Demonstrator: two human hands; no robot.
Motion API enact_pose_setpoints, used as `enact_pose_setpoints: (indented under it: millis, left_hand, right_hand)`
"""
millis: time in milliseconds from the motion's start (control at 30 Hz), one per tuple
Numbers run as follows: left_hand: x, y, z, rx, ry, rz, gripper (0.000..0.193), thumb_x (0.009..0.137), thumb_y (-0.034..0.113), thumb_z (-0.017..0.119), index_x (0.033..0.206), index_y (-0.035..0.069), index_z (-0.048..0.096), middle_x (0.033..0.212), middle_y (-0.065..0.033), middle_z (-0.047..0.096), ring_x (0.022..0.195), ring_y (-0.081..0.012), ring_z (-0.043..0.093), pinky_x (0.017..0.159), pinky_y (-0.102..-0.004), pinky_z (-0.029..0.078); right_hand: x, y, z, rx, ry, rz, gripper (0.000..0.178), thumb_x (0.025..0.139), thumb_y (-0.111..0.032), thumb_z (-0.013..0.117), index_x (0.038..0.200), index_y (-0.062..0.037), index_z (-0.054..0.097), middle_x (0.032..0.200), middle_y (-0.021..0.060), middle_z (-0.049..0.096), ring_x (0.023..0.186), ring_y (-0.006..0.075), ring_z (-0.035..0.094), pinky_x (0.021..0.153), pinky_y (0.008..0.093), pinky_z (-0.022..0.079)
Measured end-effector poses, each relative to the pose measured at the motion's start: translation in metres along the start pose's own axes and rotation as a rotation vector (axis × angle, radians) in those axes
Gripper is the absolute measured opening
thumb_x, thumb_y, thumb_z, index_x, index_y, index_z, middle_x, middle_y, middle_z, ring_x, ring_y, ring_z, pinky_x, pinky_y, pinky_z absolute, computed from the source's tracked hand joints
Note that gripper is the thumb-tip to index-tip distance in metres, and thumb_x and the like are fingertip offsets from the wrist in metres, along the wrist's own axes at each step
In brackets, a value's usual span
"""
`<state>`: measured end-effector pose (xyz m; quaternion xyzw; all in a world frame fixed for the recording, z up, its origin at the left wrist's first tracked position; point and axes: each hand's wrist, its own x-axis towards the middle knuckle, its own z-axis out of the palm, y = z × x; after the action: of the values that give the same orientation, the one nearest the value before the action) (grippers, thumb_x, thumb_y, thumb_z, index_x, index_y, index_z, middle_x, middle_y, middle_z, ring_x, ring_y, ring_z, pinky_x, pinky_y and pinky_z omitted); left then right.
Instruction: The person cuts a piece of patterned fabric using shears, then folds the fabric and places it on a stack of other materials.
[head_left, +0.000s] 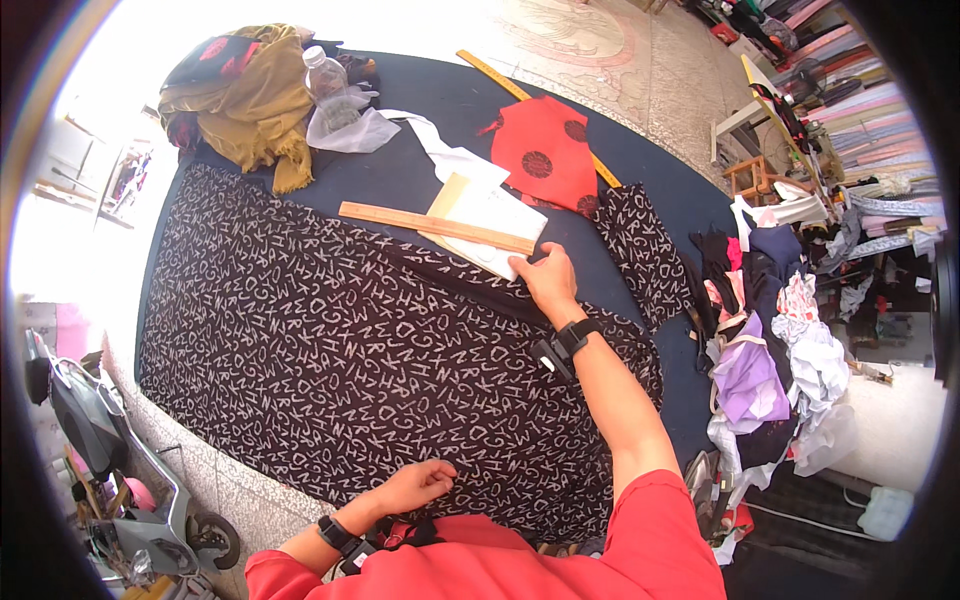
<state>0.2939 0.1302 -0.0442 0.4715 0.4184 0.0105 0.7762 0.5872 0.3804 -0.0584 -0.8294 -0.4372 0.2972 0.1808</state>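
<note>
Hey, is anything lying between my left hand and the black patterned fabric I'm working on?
No. The left hand rests directly on the black patterned fabric near its front edge, nothing between them. The right hand presses the same cloth beside the wooden ruler.

A: Surface?
B: Dark blue table (640,170), big black letter-print cloth (330,340) spread over most of it.
A: Beyond the cloth?
B: Wooden ruler (435,227) on its far edge, paper pattern (490,215) there too, red fabric (545,155) past that, mustard cloth (255,110) and bottle (328,82) far-left.
</note>
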Motion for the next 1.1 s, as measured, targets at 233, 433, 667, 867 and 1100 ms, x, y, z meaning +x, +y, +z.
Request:
enact_pose_setpoints:
  millis: [233,433,667,867,1100]
  left_hand:
    - [-0.015,0.004,-0.052,0.054,0.079,-0.025,0.026,0.093,0.013,0.059,0.116,0.002,0.058,0.097,-0.0043,0.066,0.086,-0.0093,0.06,0.078,-0.0248,0.05]
    - [-0.026,-0.012,-0.065,-0.073,0.142,0.004,0.025,0.093,0.011,0.058,0.115,0.001,0.058,0.097,-0.0034,0.066,0.085,-0.0085,0.058,0.077,-0.0247,0.049]
    - [-0.029,-0.007,-0.068,-0.088,0.2,-0.068,0.025,0.092,0.011,0.059,0.115,0.001,0.058,0.092,-0.0037,0.066,0.083,-0.0097,0.06,0.076,-0.0251,0.05]
    - [-0.02,0.0,-0.089,-0.058,0.36,0.112,0.019,0.09,0.005,0.058,0.108,0.002,0.062,0.094,-0.0058,0.068,0.081,-0.0099,0.062,0.071,-0.0252,0.05]
    - [0.038,0.086,-0.203,0.411,0.854,0.509,0.017,0.089,-0.001,0.054,0.103,0.003,0.063,0.096,-0.0084,0.064,0.082,-0.016,0.061,0.069,-0.0267,0.049]
  right_hand:
    - [0.027,-0.009,0.03,0.302,-0.127,0.003,0.031,0.069,-0.026,0.075,0.079,0.003,0.07,0.069,0.0119,0.066,0.057,0.0226,0.063,0.053,0.0344,0.048]
    - [0.084,0.006,0.014,0.442,-0.114,0.045,0.024,0.075,-0.019,0.074,0.079,0.0036,0.068,0.062,0.0047,0.06,0.043,0.0121,0.05,0.037,0.0265,0.039]
    - [0.091,0.017,-0.018,0.555,0.136,0.084,0.017,0.081,-0.016,0.07,0.082,-0.0001,0.064,0.069,0.0036,0.062,0.047,0.0094,0.051,0.042,0.0243,0.042]
    - [-0.034,0.013,-0.036,-0.197,-0.331,-0.597,0.025,0.071,-0.018,0.076,0.089,-0.0073,0.064,0.082,0.0046,0.062,0.081,0.0229,0.059,0.071,0.0346,0.049]
    - [-0.019,0.094,-0.045,0.142,-0.091,-0.351,0.015,0.083,-0.011,0.069,0.094,-0.0031,0.066,0.08,0.0015,0.062,0.073,0.0118,0.056,0.067,0.0256,0.046]
